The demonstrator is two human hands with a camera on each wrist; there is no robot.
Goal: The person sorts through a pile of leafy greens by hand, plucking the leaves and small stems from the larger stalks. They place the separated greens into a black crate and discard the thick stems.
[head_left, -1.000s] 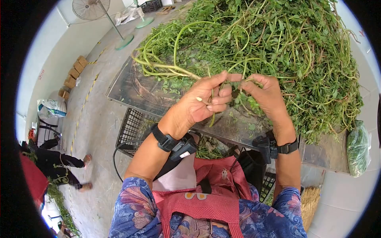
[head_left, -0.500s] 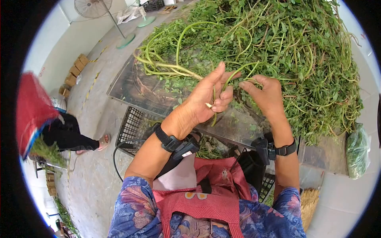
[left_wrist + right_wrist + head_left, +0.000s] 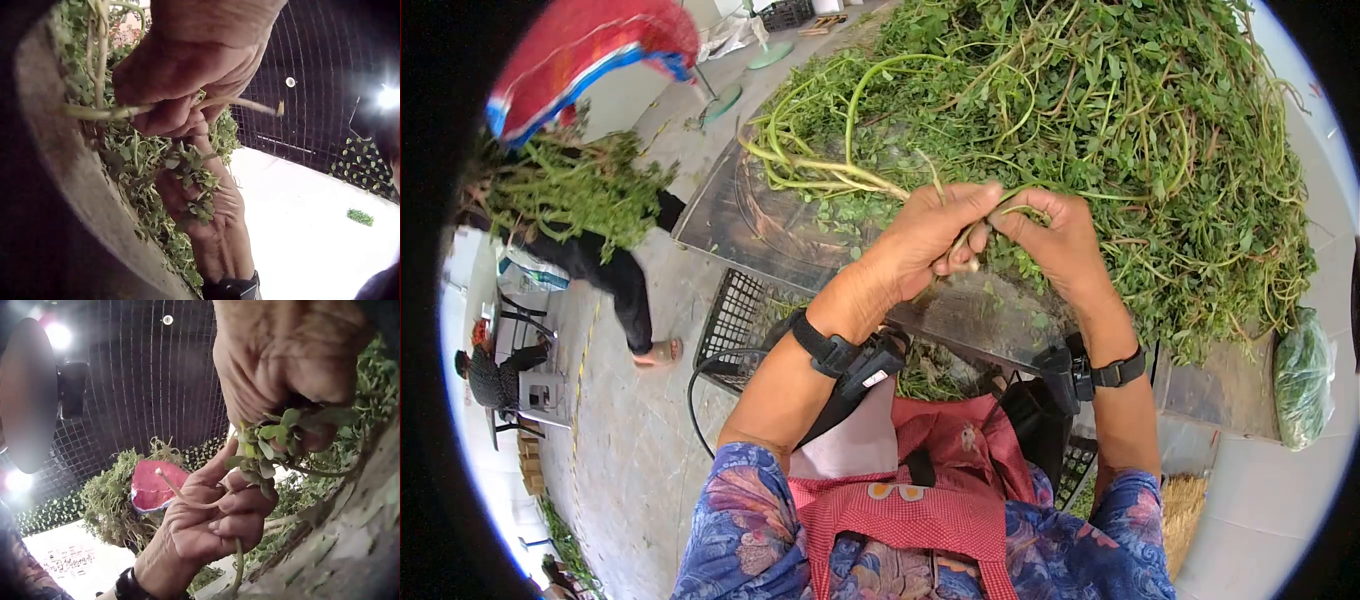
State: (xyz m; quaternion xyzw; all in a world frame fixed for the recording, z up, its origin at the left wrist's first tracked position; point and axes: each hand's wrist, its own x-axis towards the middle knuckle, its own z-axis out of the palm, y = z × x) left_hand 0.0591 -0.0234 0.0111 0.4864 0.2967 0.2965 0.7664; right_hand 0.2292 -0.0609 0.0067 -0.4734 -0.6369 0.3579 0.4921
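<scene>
In the head view my left hand has its fingers curled round thin stems, whose pale cut end sticks out in the right wrist view. Close against it, my right hand pinches a green stem between thumb and forefinger. A leafy sprig hangs at the right hand's fingertips. Longer thick stems lie on the dark board to the left of the hands. Behind both hands rises a big heap of leafy greens.
A black crate stands below the board's left edge. At the right edge lies a plastic bag of greens. On the left, a person in black trousers carries a bundle of greens; another person sits farther back.
My two hands have come together, and the left thumb has lowered toward the right fingertips. The walking person has moved up and closer at the left, and the bundle of greens shows.
</scene>
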